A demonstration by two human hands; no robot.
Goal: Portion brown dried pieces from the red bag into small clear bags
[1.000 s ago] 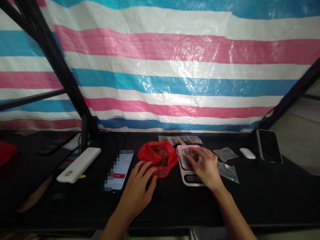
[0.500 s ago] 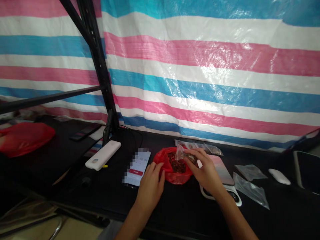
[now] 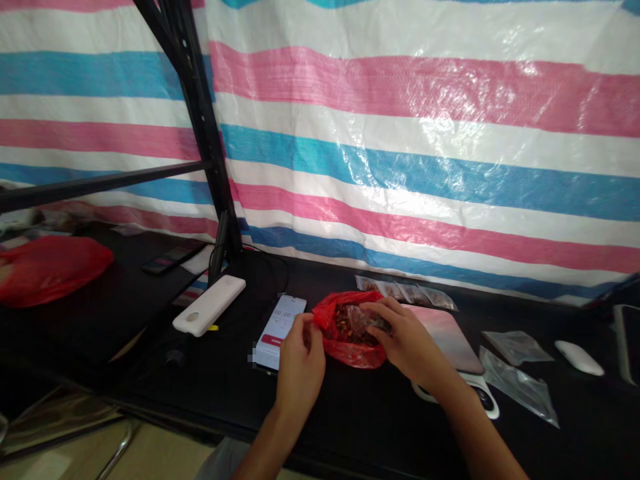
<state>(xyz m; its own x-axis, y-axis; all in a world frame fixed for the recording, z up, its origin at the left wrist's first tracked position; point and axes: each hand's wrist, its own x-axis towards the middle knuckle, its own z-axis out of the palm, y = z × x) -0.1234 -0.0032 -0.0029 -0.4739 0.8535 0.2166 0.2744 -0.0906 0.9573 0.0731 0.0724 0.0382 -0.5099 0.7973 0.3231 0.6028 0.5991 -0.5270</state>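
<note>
A red plastic bag (image 3: 350,350) holding dark reddish-brown bits lies open on the black table (image 3: 350,413). My left hand (image 3: 300,363) pinches the bag's left rim. My right hand (image 3: 407,343) holds a small clear packet (image 3: 373,321) of the same bits over the bag's mouth, fingers closed on it. Just right of the bag sits a small kitchen scale (image 3: 450,343) with a pink top, partly under my right wrist.
A phone (image 3: 280,323) with a lit screen and a white power bank (image 3: 210,305) lie left of the bag. Filled small packets (image 3: 405,290) line the striped tarp; empty clear bags (image 3: 520,387), a white mouse (image 3: 579,358), a black rack post (image 3: 200,127) and another red bag (image 3: 50,270) stand around.
My right hand lifted the small packet off the scale and carried it left over the red bag. My left hand rose from the table to pinch the bag's rim. The view swung left.
</note>
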